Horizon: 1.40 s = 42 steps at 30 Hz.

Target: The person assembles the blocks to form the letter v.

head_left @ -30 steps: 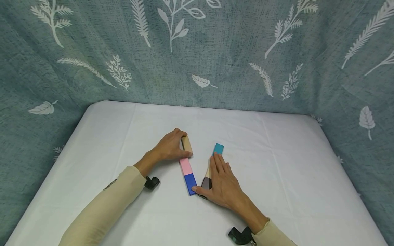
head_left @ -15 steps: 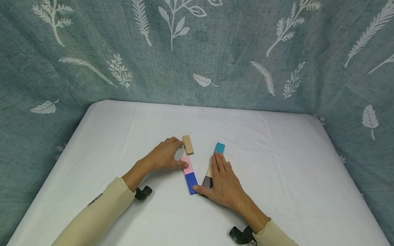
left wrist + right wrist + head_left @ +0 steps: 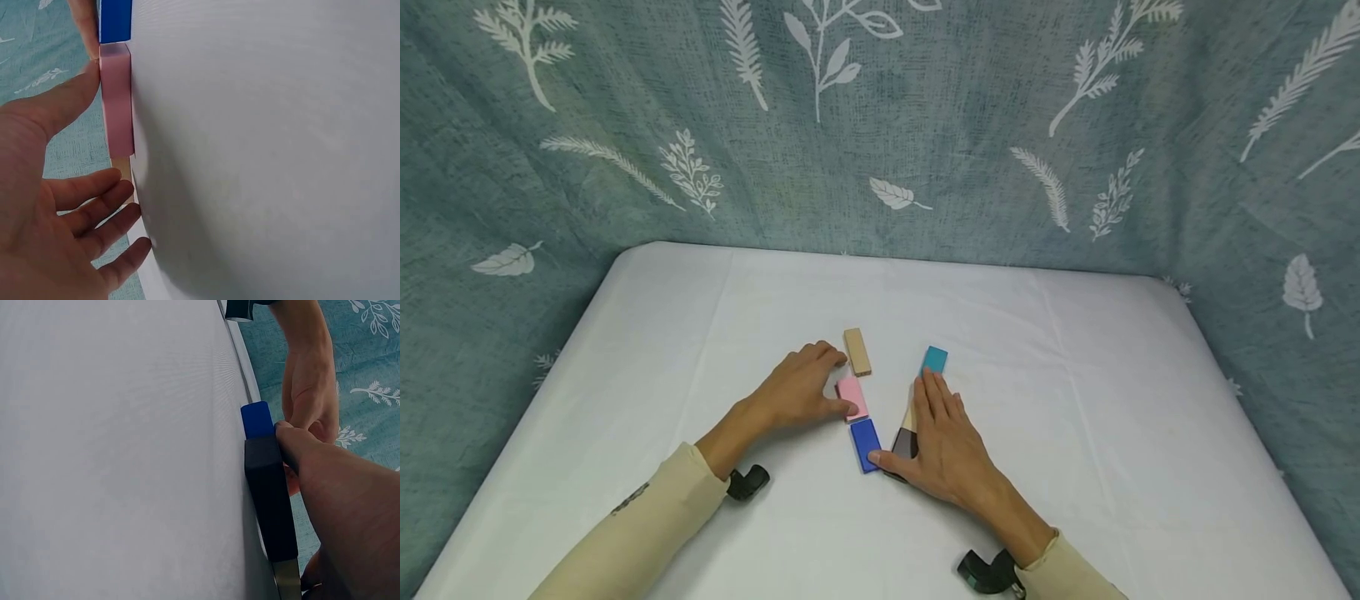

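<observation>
In the head view, the left hand (image 3: 802, 385) reaches the left row of flat blocks, its thumb tip touching the pink block (image 3: 852, 400). In the left wrist view the thumb (image 3: 75, 94) lies against the pink block's upper part, and the other fingers spread near its far end. Beyond it lies a tan block (image 3: 857, 352); on its near side is a blue block (image 3: 865, 446), slightly out of line. The right hand (image 3: 943, 442) lies flat, fingers straight, over a second row: teal (image 3: 934, 359), a partly hidden tan piece and a dark grey block (image 3: 903, 444). Its thumb touches the blue block.
A white cloth (image 3: 1075, 467) covers the table. Behind it hangs a green-blue curtain (image 3: 970, 192) with white leaf prints. Dark wrist cameras (image 3: 748, 482) sit below both wrists.
The left hand has let go of the tan block and moved nearer to the pink one. The pink block has shifted slightly left, out of line with the blue. The right hand stays put.
</observation>
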Each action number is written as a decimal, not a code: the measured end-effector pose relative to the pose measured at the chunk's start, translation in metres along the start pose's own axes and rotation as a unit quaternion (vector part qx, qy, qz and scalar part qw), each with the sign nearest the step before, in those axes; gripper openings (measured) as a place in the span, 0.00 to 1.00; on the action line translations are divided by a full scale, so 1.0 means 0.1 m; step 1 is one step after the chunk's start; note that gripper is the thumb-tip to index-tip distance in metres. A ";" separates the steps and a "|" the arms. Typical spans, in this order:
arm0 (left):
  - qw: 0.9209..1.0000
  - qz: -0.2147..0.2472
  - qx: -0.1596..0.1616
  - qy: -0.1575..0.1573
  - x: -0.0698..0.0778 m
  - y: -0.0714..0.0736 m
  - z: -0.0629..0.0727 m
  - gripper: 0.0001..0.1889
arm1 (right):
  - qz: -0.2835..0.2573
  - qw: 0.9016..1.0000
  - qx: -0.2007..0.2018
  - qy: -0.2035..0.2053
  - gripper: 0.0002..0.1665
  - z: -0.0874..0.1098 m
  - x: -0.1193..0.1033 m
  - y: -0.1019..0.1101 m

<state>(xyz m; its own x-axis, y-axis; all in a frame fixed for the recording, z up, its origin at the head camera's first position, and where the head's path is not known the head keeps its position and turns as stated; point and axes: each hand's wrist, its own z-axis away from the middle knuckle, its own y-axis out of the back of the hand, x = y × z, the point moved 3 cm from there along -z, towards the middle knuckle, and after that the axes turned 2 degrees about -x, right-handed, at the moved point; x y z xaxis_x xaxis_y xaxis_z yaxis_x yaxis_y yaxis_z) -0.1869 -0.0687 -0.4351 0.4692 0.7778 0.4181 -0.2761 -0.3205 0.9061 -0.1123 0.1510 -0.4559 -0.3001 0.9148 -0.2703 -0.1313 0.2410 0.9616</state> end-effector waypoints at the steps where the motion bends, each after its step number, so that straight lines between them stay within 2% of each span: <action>1: 1.000 0.003 -0.001 0.000 0.00 0.00 0.00 0.40 | 0.000 1.000 0.000 0.001 0.75 0.00 0.00 0.00; 10: 0.999 -0.003 -0.005 -0.037 0.04 0.01 0.01 0.39 | -0.005 1.000 0.001 0.002 0.74 -0.01 0.01 0.00; 19: 0.999 -0.007 0.003 -0.038 0.05 -0.01 0.03 0.34 | -0.002 1.000 0.006 0.004 0.74 0.01 0.00 -0.01; 31: 0.999 -0.025 0.020 -0.039 0.04 0.00 0.03 0.33 | -0.003 1.000 0.001 0.000 0.74 0.01 0.00 -0.01; 36: 0.999 -0.015 0.029 -0.029 -0.03 0.05 0.02 0.34 | -0.003 1.000 0.002 0.000 0.74 0.01 0.00 0.00; 42: 0.999 0.007 0.034 -0.015 -0.20 0.15 -0.03 0.35 | -0.001 1.000 0.007 0.003 0.75 0.00 0.00 0.00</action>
<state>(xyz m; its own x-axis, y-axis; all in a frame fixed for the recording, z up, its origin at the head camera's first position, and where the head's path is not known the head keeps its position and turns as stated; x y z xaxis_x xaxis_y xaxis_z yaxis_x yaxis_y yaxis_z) -0.2031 -0.0881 -0.4299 0.4909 0.7567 0.4318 -0.2258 -0.3682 0.9019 -0.1117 0.1507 -0.4562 -0.3064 0.9123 -0.2717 -0.1187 0.2465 0.9618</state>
